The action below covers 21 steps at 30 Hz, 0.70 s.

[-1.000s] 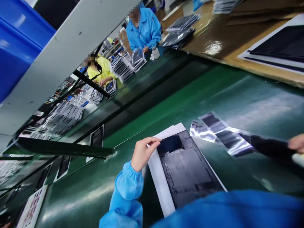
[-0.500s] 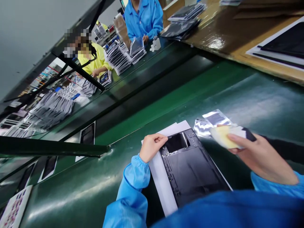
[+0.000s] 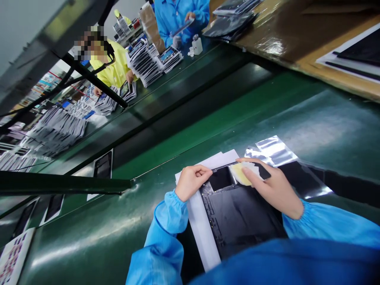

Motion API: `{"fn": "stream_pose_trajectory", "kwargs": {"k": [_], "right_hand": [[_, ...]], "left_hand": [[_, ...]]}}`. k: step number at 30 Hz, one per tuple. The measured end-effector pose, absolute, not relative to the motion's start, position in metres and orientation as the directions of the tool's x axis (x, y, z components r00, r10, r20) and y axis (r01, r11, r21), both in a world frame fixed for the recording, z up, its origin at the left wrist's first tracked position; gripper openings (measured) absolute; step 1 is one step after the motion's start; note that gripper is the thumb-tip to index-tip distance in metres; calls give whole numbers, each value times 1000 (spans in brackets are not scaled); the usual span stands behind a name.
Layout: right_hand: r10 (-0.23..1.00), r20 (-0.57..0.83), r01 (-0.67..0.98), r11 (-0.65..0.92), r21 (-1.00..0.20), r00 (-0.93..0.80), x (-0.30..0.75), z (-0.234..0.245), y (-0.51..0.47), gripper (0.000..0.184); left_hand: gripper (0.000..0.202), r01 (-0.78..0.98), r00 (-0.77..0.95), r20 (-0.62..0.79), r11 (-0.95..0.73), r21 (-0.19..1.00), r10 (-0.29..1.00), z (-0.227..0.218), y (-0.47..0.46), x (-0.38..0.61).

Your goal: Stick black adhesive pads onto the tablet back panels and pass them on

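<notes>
Two bare hands at work, centre to right of centre, both over a flat black panel [image 3: 246, 217] lying on white sheets [image 3: 204, 237] on the green work surface [image 3: 97, 245]; panel sits at lower centre, tilted, near end cut off by blue clothing at the bottom edge. Left hand [image 3: 191, 183]: fingers narrow, thumb and fingertips pinched together at the panel's upper-left corner, beside a glossy dark rectangle [image 3: 219, 179] at the panel's far end; can't tell if an edge is caught in the pinch. Right hand [image 3: 276, 188]: thumb and fingers closed on a yellow-and-white pad [image 3: 242, 174], held at the right side of the dark rectangle, covering part of it. Exact contact between pad and panel can't be told. Both sleeves light blue.

Shiny clear film pieces [image 3: 277, 150] lie right of centre, just past the right hand. Upper right: brown tabletop [image 3: 297, 49] with another black panel [image 3: 363, 49] on white. Lower left: printed sheet [image 3: 14, 255]. Green bar [image 3: 65, 184] cuts in from left edge.

Top centre: co-worker in blue [image 3: 182, 19] holding a flat thing, small white bottle [image 3: 196, 44] close by. Upper left: co-worker in yellow [image 3: 118, 65], stacked flat pieces [image 3: 144, 65] alongside.
</notes>
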State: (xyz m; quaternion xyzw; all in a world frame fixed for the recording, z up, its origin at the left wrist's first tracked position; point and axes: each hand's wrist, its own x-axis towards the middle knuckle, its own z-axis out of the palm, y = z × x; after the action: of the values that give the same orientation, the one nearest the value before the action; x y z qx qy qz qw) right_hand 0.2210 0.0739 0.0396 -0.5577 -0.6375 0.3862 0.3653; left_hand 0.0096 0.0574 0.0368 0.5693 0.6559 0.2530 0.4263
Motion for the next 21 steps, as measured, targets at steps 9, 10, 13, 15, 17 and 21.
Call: {"fn": "stream_pose_trajectory", "kwargs": {"k": [9, 10, 13, 15, 17, 21], "right_hand": [[994, -6, 457, 43, -888, -106, 220, 37, 78, 27], [994, -5, 455, 45, -889, -108, 220, 36, 78, 27], [993, -3, 458, 50, -887, -116, 221, 36, 78, 26], [993, -2, 467, 55, -883, -121, 221, 35, 78, 26], [992, 0, 470, 58, -881, -124, 221, 35, 78, 25], [990, 6, 460, 69, -885, -138, 222, 33, 79, 26]], "left_hand": [[19, 534, 30, -291, 231, 813, 956, 38, 59, 9], [19, 535, 31, -292, 231, 813, 956, 38, 59, 9], [19, 541, 31, -300, 236, 807, 953, 38, 60, 9], [20, 544, 32, -310, 243, 803, 950, 37, 61, 8], [22, 547, 36, -319, 248, 800, 947, 37, 61, 8], [24, 548, 45, -332, 255, 797, 942, 36, 62, 7]]}}
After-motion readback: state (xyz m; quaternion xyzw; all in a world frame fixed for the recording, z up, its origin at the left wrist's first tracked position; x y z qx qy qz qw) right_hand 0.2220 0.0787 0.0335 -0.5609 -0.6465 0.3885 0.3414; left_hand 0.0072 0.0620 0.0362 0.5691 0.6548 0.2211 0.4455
